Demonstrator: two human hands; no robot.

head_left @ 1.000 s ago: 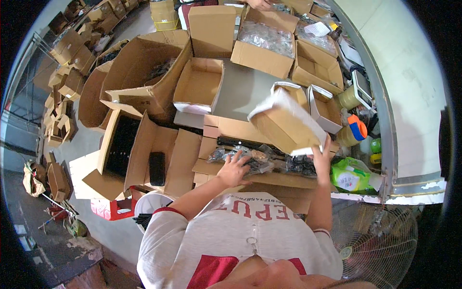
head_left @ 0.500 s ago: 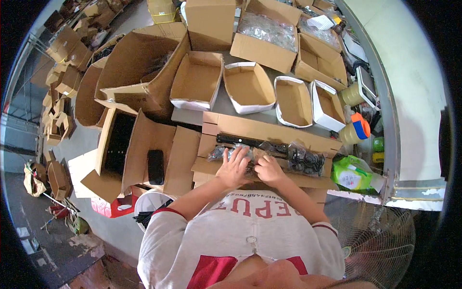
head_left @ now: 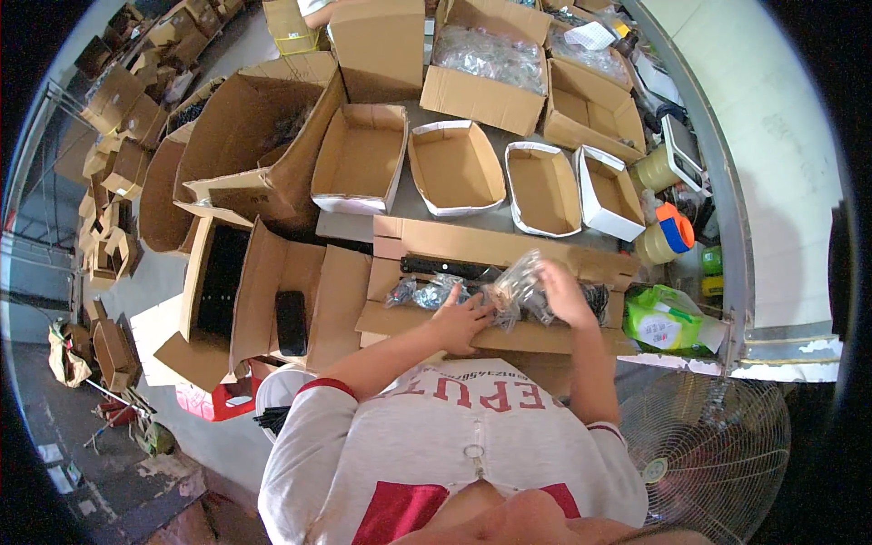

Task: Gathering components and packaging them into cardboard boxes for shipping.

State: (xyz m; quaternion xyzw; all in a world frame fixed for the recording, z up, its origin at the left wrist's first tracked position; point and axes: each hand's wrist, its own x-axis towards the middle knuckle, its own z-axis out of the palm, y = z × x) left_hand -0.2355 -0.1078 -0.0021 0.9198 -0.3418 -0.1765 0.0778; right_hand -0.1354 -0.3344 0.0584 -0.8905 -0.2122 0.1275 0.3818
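Since half a second ago, the right hand (head_left: 567, 295) has come up and right, and a clear bag (head_left: 520, 283) now stands tilted above the middle of the long box (head_left: 518, 247). From my remote view, that hand pinches the bag near its upper right edge, though blur hides the exact grip. I have the left hand (head_left: 461, 324) slightly further right than before, fingers spread, reaching over the near side of the box just beside the bag's lower end. Silvery bags (head_left: 434, 292) lie at the box's left, and a black bar (head_left: 445, 266) runs along behind them. Beyond the box I see four trays in a row, the rightmost being a white tray (head_left: 614, 194). Near right, a green pack (head_left: 668, 320) sits beside the box.
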